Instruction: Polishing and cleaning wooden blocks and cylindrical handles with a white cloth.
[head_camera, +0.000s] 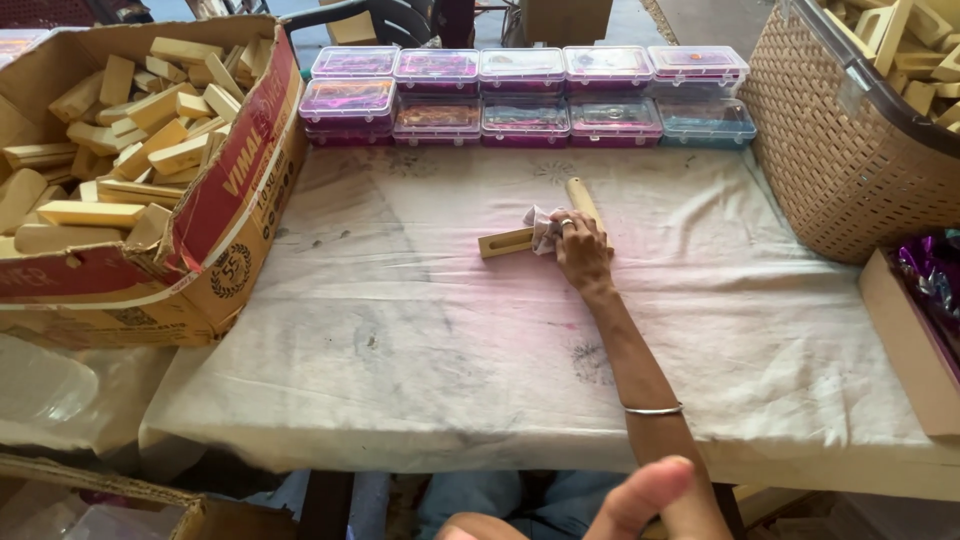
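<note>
My right hand (582, 252) reaches out over the middle of the cloth-covered table (400, 330), a ring on one finger and a thin bangle on the forearm. It holds a crumpled white cloth (540, 228) against a flat pale wooden block (504, 243) lying on the table. A rounded wooden stick (580, 195) sticks out past the fingers toward the far side. Only a thumb and part of my left hand (640, 500) show at the bottom edge, close to the camera. What it holds, if anything, is hidden.
A torn cardboard box (230, 230) full of pale wooden blocks stands at the left. Two rows of clear plastic cases (525, 95) with purple contents line the far edge. A woven basket (840, 150) of wood pieces and a box (905, 340) with purple foil are at the right.
</note>
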